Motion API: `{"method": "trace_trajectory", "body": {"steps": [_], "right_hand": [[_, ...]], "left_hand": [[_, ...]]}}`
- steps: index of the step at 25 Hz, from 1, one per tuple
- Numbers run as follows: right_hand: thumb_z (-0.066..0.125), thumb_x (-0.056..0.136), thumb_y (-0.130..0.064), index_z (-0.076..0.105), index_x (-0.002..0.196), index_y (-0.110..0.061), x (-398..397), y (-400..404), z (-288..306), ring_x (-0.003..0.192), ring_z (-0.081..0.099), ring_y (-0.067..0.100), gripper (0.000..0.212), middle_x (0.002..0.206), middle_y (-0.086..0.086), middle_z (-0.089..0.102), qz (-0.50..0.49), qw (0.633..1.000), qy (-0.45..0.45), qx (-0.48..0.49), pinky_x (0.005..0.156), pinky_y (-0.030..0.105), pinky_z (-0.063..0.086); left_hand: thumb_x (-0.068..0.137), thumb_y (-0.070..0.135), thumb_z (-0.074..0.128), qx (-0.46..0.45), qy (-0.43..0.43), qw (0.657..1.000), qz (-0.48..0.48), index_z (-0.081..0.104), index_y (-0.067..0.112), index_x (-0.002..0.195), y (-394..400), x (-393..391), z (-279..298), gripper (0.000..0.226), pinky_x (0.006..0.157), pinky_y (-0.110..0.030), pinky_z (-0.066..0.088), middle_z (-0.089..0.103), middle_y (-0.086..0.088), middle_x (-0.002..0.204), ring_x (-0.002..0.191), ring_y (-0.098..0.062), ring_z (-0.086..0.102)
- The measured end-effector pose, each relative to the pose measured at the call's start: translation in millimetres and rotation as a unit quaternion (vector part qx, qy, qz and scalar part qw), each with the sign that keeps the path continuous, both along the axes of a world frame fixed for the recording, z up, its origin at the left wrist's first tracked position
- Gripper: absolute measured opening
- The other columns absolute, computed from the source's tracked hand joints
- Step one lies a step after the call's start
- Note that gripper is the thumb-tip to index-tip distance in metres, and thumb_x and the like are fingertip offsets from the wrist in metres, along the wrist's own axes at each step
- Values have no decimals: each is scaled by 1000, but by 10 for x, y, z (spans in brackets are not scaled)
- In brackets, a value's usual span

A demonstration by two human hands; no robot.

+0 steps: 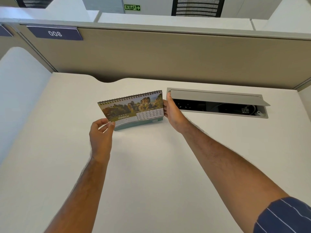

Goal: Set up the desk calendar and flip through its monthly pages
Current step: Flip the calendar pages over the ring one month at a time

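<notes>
A spiral-bound desk calendar [133, 109] stands on the white desk [151, 165], tilted a little to the left. Its front page shows a rocky landscape photo and the word MARCH with a date grid. My left hand [101, 133] pinches the lower left corner of that front page between thumb and fingers. My right hand [173, 113] grips the calendar's right edge, with the thumb up near the spiral. The teal base shows under the page.
An open cable tray [218, 105] with a raised grey lid is sunk into the desk just right of the calendar. A beige partition [168, 56] with a label reading 008 runs along the desk's back. A white side panel [20, 91] stands at the left.
</notes>
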State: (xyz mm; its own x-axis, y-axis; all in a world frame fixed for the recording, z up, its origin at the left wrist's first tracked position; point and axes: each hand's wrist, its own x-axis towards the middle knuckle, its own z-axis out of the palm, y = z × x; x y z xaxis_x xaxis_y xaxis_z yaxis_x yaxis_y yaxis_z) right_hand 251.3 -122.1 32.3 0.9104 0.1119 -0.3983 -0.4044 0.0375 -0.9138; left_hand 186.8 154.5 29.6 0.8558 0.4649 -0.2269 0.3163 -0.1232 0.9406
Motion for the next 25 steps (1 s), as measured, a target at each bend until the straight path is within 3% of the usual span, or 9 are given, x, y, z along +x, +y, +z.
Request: {"method": "trace_trajectory", "body": {"steps": [2,6,9,12,17,22,25], "right_hand": [[10,106,-73,70,137,-33,3,1,1,139,61,19,78,146,3,71,1,1000,2,-2,130,51,32],[10,107,-72,75,123,-39,9,-1,4,131,65,14,74,133,-5,77,0,1000,3,-2,128,48,36],[10,107,-72,70,135,-32,11,-5,-3,134,64,17,78,141,2,73,-2,1000,4,-2,129,48,36],[10,107,-72,67,145,-24,14,-11,-21,137,62,19,84,145,5,71,4,1000,7,-1,129,48,35],[9,107,-72,66,146,-21,18,-8,-11,136,63,23,86,142,6,73,1,1000,13,-6,129,52,35],[8,106,-74,69,144,-23,15,-37,4,137,63,26,89,138,8,75,17,1000,17,3,130,56,32],[8,107,-73,73,138,-22,27,-67,9,139,63,31,89,139,12,75,21,999,25,30,130,59,31]], "left_hand": [[96,22,83,-2,-12,1000,2,63,21,121,12,3,15,32,85,-26,59,75,-3,119,108,-13,74],[92,20,87,-13,-27,1000,-2,69,17,106,19,20,60,23,77,-24,64,77,0,96,86,-9,75],[95,25,85,-14,-19,1000,-6,76,19,99,32,-13,63,12,67,-14,61,84,5,89,84,-5,81],[100,31,78,-19,-8,999,-29,80,28,99,49,-70,87,3,67,-11,58,84,20,89,86,0,79],[110,37,62,-26,15,996,-85,81,29,112,125,-119,154,21,89,-30,62,85,8,106,105,-18,79],[113,57,36,-114,19,981,-154,74,33,135,148,-136,334,50,97,-49,59,81,-3,127,117,-25,78],[109,70,29,-217,5,962,-167,75,25,135,181,-77,447,70,98,-48,57,81,-9,127,116,-31,78]]}}
